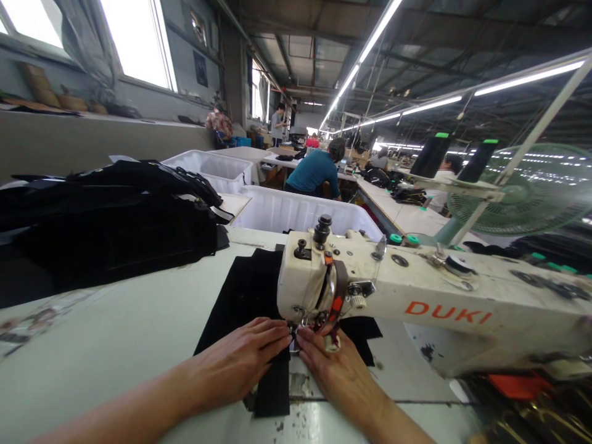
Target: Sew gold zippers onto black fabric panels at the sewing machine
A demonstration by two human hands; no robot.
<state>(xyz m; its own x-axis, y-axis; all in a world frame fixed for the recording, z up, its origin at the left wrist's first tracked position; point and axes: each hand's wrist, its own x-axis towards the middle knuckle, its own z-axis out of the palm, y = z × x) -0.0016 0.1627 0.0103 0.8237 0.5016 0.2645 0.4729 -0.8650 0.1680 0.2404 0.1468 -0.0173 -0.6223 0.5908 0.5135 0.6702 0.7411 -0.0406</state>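
Note:
A white sewing machine (303,271) marked DUKI stands before me, its needle area low at the centre. Black fabric (245,287) lies under its head, with a strip (272,388) of it reaching toward me. My left hand (243,357) rests on the fabric left of the presser foot, fingers stretched out and lying flat. Close by on the other side of the foot, my right hand (330,364) has its fingers pressed together at the fabric. The machine's parts partly cover its fingertips. More black fabric (363,336) shows behind my right hand.
A pile of black fabric pieces (115,228) lies left on the table (139,333). White plastic bins (300,209) stand behind it. Ahead, a person in a teal top (314,172) bends over. Black thread cones (430,157) and a green fan (518,191) stand at the right.

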